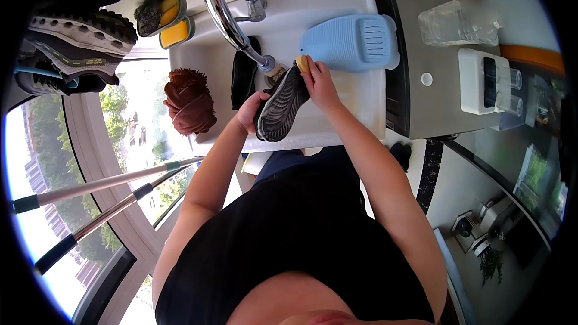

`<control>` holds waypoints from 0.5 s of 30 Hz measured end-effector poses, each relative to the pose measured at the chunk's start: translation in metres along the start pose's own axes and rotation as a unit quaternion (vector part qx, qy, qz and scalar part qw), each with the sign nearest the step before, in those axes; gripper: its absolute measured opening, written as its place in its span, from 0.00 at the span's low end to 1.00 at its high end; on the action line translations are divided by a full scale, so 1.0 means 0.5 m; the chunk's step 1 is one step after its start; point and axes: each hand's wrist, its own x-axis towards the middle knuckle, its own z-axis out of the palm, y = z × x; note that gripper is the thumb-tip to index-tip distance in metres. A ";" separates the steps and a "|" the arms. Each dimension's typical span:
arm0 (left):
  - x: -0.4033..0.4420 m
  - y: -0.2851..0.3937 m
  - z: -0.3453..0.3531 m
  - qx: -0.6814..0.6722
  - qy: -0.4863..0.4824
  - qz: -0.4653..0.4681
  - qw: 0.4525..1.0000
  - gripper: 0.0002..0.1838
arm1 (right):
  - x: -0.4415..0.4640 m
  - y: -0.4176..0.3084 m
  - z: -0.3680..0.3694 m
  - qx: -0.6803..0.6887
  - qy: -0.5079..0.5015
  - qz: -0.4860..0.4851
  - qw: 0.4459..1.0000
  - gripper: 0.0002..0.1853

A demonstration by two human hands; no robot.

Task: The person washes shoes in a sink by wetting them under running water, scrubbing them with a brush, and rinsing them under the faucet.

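My left hand (pixel 248 113) grips a dark grey shoe (pixel 280 107) near its lower end. The shoe is tilted over the sink, its ridged sole facing up toward me. In my right hand (pixel 321 86) is a small yellow block (pixel 302 64), held against the shoe's upper end; whether it is a sponge, soap or a brush I cannot tell. A second black shoe (pixel 243 78) lies in the white sink (pixel 367 105), left of the held one. Above the held shoe, the chrome faucet (pixel 226 18) hangs down, its nozzle close to the shoe's edge.
A light blue washboard (pixel 343 42) rests in the sink's right part. A brown cloth (pixel 188 101) hangs over the left rim. Sponge holders (pixel 174 33) are on the wall. Other shoes (pixel 78 48) stand upper left. A grey counter (pixel 430 105) borders the right, bearing a white device (pixel 478 81).
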 end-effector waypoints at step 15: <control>0.062 -0.022 0.030 -0.028 -0.016 0.056 0.998 0.21 | -0.089 -0.285 -0.101 0.025 -0.056 -0.022 0.998 0.31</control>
